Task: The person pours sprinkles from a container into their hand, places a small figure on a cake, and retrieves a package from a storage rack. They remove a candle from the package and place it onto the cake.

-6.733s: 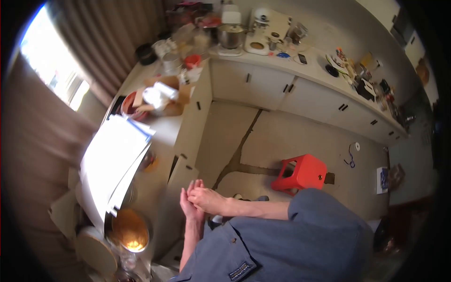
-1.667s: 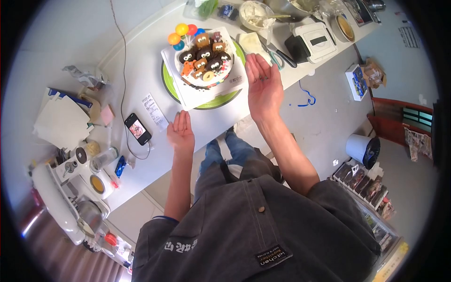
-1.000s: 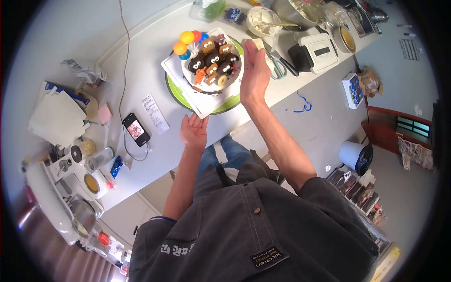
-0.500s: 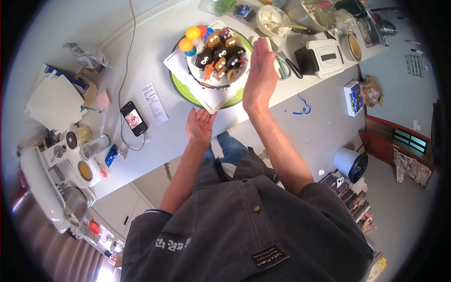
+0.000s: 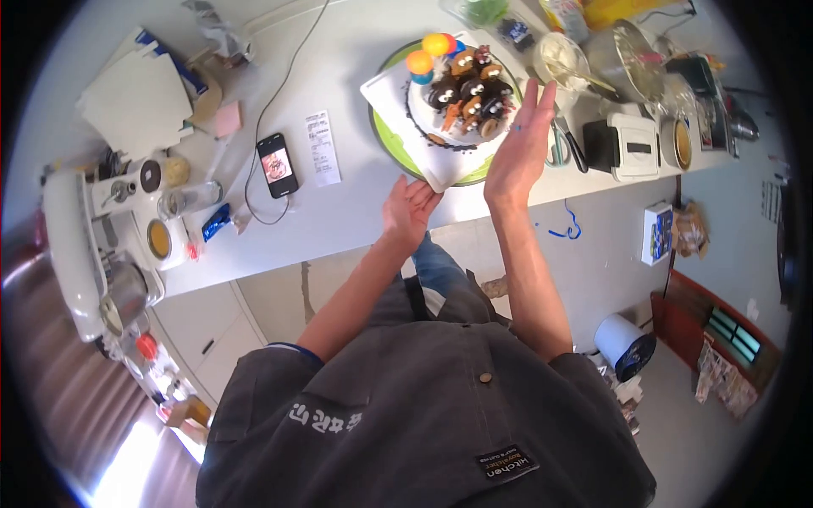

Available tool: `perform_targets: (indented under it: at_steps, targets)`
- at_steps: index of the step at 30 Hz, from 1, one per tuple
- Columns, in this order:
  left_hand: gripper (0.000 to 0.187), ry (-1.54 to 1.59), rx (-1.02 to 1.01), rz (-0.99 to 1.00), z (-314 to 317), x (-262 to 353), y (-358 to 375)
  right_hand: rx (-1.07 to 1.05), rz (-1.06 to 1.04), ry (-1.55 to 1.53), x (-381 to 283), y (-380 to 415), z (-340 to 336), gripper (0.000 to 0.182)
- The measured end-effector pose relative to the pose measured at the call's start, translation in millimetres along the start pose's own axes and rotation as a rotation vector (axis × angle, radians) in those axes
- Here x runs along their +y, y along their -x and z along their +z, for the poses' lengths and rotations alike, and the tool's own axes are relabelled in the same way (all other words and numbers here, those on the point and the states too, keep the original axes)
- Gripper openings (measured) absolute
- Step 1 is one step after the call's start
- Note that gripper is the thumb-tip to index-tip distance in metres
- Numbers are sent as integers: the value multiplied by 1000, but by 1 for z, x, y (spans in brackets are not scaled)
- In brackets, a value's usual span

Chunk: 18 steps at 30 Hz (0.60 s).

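Note:
A round white-cream cake (image 5: 428, 124) carries dark and brown cookies with googly eyes, plus orange and blue balls (image 5: 420, 63). Under it is a white square board (image 5: 436, 169) on a green round stand (image 5: 387, 140). My left hand (image 5: 409, 210) is below the board's near corner, its fingers stretched out and fingertips right at the edge. On the cake's right side my right hand (image 5: 522, 157) is raised with straight fingers, its palm turned towards the cake and nothing in it.
Left of the cake lie a receipt (image 5: 323, 148) and a phone (image 5: 278, 165) with its cable. Scissors (image 5: 558, 146), a black-handled tool (image 5: 573, 148), a white-and-black box (image 5: 631, 146) and a cream bowl (image 5: 561, 61) are to the right. A stand mixer (image 5: 72, 245) occupies the far left.
My view has shifted, so the counter and cake appear further right and higher. My left fingertips are closer to the board's corner; my right hand stays beside the cake.

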<state>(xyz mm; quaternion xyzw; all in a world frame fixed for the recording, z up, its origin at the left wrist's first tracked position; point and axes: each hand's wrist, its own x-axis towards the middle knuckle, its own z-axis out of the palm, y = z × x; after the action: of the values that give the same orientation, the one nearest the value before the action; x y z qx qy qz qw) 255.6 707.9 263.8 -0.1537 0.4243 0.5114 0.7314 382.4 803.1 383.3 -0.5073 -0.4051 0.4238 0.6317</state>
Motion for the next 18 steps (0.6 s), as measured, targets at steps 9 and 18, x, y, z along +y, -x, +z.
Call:
perform_targets:
  at_steps: [9,18]
  targets:
    - [56,80,34,17,-6,-11,-10,8,-29,-45,11,-4,-4,69]
    - [60,121,26,89,-14,-5,19,248,239,-103,1,54,-60,53]
